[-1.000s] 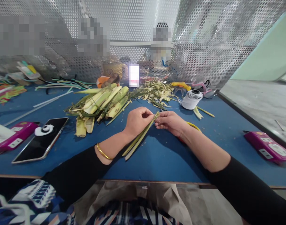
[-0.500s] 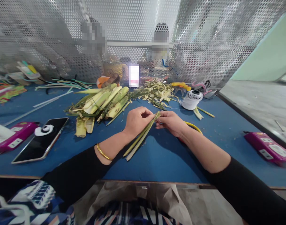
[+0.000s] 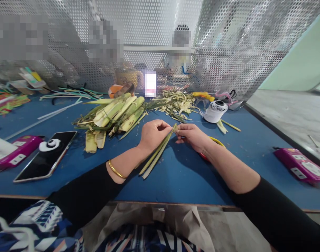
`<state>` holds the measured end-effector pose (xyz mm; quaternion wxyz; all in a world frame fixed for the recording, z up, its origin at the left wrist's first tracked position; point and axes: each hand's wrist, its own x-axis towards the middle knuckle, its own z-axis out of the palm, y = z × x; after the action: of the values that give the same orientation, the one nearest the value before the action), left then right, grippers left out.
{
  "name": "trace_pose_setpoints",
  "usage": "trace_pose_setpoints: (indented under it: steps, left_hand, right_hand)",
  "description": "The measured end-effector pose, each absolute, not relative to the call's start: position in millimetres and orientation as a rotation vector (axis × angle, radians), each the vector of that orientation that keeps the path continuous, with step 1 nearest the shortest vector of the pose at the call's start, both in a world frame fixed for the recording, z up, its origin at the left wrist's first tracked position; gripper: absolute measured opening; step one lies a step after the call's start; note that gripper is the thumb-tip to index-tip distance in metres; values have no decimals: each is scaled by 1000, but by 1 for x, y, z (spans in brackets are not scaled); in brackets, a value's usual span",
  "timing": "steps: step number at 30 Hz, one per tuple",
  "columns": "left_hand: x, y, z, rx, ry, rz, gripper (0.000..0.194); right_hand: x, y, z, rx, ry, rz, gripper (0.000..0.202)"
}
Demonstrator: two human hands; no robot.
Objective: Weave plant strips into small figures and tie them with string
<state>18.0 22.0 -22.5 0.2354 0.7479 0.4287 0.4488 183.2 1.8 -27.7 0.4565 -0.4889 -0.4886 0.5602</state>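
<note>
Between the thumb and finger of my left hand (image 3: pixel 154 136) is the upper end of a thin bundle of pale green leaf strips (image 3: pixel 157 158). The strips slope down toward me, their loose ends near the blue table top. My right hand (image 3: pixel 193 136) is closed in a pinch at the bundle's top end, its fingertips almost meeting the left ones. Fine thread shows faintly there; its exact course between the fingers is hard to make out. A spool of white thread (image 3: pixel 214 112) stands beyond my right hand. Partly under my right forearm lies a tool with a yellow and red handle (image 3: pixel 217 141).
A pile of green husks (image 3: pixel 115 113) lies left of my hands, with shredded scraps (image 3: pixel 178 103) behind. A phone (image 3: pixel 46 159) and a magenta box (image 3: pixel 18 152) are at left, another magenta box (image 3: pixel 301 164) at right. A perforated metal screen (image 3: pixel 154 31) closes off the back.
My right fingertips have shifted slightly at the bundle's top, and the strips have moved a little. Both hands stay in nearly the same place.
</note>
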Motion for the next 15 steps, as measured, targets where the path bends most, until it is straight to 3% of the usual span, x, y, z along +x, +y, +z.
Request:
trace_pose_setpoints:
  steps: [15]
  left_hand:
    - [18,20,-22,2112,1159,1246,9]
  right_hand:
    - [185,3,-28,-1145,-1097,1511,22]
